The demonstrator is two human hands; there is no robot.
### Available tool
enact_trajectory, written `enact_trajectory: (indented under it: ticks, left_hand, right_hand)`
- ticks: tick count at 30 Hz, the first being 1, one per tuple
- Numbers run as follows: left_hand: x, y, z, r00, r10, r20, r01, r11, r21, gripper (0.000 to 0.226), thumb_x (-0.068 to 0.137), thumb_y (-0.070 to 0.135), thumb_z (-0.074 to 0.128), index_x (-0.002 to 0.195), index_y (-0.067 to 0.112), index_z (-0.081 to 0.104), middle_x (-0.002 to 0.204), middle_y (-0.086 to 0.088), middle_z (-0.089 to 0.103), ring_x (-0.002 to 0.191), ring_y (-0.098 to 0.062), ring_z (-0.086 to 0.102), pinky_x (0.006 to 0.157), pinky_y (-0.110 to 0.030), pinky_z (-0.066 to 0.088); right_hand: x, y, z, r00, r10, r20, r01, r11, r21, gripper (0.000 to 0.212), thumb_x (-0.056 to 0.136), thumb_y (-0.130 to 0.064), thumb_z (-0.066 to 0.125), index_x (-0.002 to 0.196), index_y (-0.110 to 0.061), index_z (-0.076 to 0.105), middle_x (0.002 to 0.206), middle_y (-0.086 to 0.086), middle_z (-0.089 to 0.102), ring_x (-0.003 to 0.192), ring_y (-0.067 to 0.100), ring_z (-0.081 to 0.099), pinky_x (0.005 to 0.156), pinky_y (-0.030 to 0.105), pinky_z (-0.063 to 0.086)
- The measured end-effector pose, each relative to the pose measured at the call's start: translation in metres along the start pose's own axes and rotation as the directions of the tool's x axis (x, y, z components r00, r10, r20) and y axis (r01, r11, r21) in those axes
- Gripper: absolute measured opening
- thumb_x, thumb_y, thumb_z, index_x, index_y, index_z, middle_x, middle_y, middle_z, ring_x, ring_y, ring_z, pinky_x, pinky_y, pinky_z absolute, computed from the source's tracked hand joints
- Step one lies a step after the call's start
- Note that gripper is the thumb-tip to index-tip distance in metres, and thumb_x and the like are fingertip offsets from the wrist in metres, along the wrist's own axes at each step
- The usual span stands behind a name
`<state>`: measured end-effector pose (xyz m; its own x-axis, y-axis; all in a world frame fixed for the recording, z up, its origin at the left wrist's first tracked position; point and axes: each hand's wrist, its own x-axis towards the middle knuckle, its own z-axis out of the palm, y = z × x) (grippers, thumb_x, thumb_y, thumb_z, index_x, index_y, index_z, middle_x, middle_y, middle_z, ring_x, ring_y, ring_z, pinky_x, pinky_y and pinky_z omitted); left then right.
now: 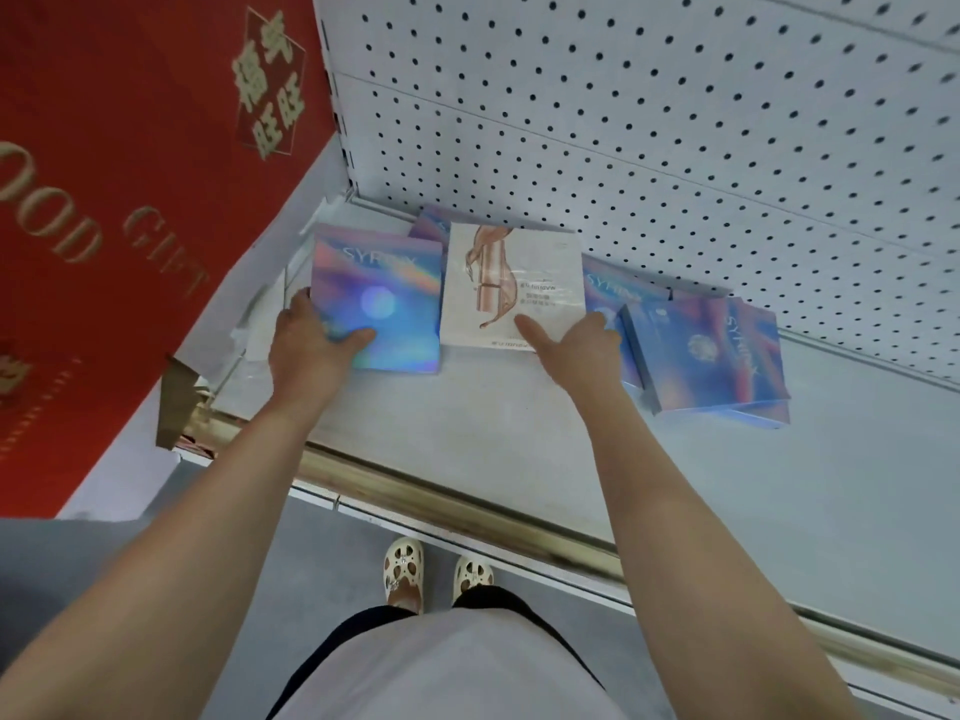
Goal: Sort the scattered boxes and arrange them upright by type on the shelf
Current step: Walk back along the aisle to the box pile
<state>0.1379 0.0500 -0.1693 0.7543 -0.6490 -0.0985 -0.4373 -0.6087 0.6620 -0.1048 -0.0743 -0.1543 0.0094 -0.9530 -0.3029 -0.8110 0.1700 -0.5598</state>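
Left hand (306, 337): grips the near left corner of the holographic SYRINX box (379, 298), thumb curled over the printed face, other fingers along the left edge and mostly hidden behind it.
Right hand (574, 340): fingers straight, forefinger pressing flat on the lower face of the white box (511, 285), thumb out to the right; nothing clasped.
Holographic SYRINX box: lies face up at the left end of the shelf (519, 423), right edge touching the white box, directly ahead of the left hand.
White box: printed with rose-gold tubes, text upside down to the camera; lies flat between the two hands, its lower right part under the right forefinger.
Blue SYRINX box (706, 350): just right of the right hand, lying flat on top of another box of the same kind, turned askew.
Other SYRINX boxes: one partly under the white box on its right (618, 291), one corner showing behind it (431, 223); whether they touch the back wall cannot be told.
Pegboard back panel (623, 122): white with dark holes, rises behind the boxes.
Red gift box (119, 189): gold lettering, stands left of the shelf.
Shelf edge: gold trim strip (441, 498) along the front.
Floor: person's cream shoes (405, 571) below the shelf edge.
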Motion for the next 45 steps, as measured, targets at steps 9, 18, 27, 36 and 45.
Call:
enact_trajectory:
  ticks: [9, 18, 27, 36, 45]
  left_hand:
    - [-0.010, 0.030, -0.006, 0.997, 0.069, -0.032, -0.076, 0.959, -0.274, 0.038, 0.088, 0.023, 0.063, 0.121, 0.015, 0.046, 0.112, -0.008, 0.062, 0.091, -0.025, 0.059, 0.080, -0.035, 0.045]
    - [-0.027, 0.050, 0.004, 0.988, 0.104, 0.116, -0.042, 0.895, -0.443, 0.043, 0.075, 0.034, 0.060, 0.113, 0.022, 0.044, 0.095, 0.001, 0.064, 0.094, -0.026, 0.064, 0.089, -0.047, 0.051]
    - [-0.024, 0.063, 0.011, 0.963, 0.184, 0.195, -0.051, 0.841, -0.539, 0.036, 0.091, 0.010, 0.060, 0.124, 0.018, 0.047, 0.109, -0.001, 0.061, 0.096, -0.019, 0.058, 0.084, -0.034, 0.045]
    - [-0.015, 0.064, 0.023, 0.946, 0.160, 0.282, 0.043, 0.801, -0.598, 0.041, 0.091, 0.017, 0.059, 0.129, 0.008, 0.049, 0.119, -0.010, 0.062, 0.095, -0.020, 0.061, 0.080, -0.028, 0.049]
    - [-0.024, 0.064, 0.041, 0.917, 0.255, 0.307, 0.004, 0.764, -0.645, 0.013, 0.099, 0.018, 0.052, 0.108, 0.013, 0.060, 0.084, 0.008, 0.058, 0.070, 0.000, 0.052, 0.060, -0.015, 0.041]
  right_hand:
    - [0.002, 0.001, -0.050, 0.985, 0.118, -0.126, -0.007, 0.759, 0.652, 0.056, 0.077, -0.014, 0.082, 0.122, -0.008, 0.050, 0.082, -0.009, 0.052, 0.075, 0.009, 0.054, 0.075, 0.027, 0.045]
    - [0.001, -0.018, -0.136, 0.866, -0.293, -0.404, 0.425, 0.858, 0.289, 0.018, 0.083, -0.019, 0.068, 0.093, -0.007, 0.060, 0.087, 0.010, 0.065, 0.077, 0.020, 0.057, 0.069, 0.034, 0.049]
    - [0.016, -0.039, -0.141, 0.904, -0.425, -0.051, 0.355, 0.811, -0.465, 0.065, 0.088, -0.044, 0.066, 0.145, -0.032, 0.037, 0.118, 0.009, 0.060, 0.109, 0.031, 0.057, 0.079, 0.036, 0.039]
    - [-0.003, 0.024, -0.110, 0.961, -0.075, -0.265, 0.166, 0.925, 0.343, 0.034, 0.074, -0.024, 0.082, 0.097, -0.018, 0.058, 0.088, -0.006, 0.066, 0.081, 0.014, 0.064, 0.068, 0.028, 0.048]
    - [-0.030, 0.045, -0.088, 0.920, 0.062, -0.387, 0.247, 0.675, 0.695, 0.025, 0.084, -0.020, 0.074, 0.106, -0.017, 0.065, 0.108, 0.001, 0.072, 0.102, 0.016, 0.068, 0.090, 0.042, 0.056]
